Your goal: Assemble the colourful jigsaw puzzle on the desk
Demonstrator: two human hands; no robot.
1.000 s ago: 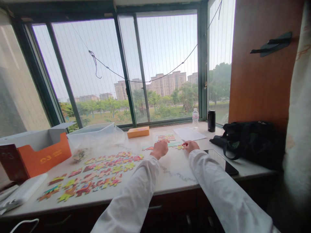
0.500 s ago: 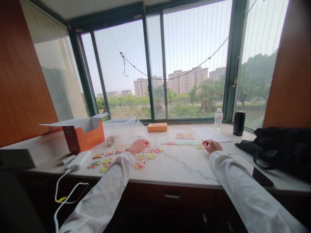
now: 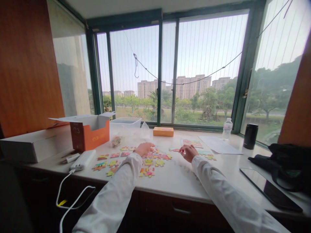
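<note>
My left hand [image 3: 143, 149] is low over the jigsaw puzzle pieces, its fingers stretched to the right and slightly apart. Its fingertips hide part of a red and pink puzzle section [image 3: 157, 156]. My right hand [image 3: 189, 152] hovers above the table with bent, separated fingers, holding nothing that I can see. Behind it runs a joined strip of puzzle pieces [image 3: 206, 152], pale green with a red part at the left end, partly covered by the hand. Loose yellow pieces [image 3: 159, 162] and pink pieces [image 3: 147, 171] lie nearer the table's front edge.
An orange box [image 3: 90, 134], a clear plastic bin [image 3: 125, 122] and a white power bank [image 3: 84, 160] with its cable stand left. A small orange box [image 3: 163, 131] and picture card [image 3: 191, 143] lie behind. Rightward are a bottle [image 3: 227, 129], black can [image 3: 250, 136] and tablet [image 3: 269, 189].
My right hand has moved left from the strip's right end to near its left end. The left hand stays over the pieces. The whole view has shifted, with objects appearing farther right.
</note>
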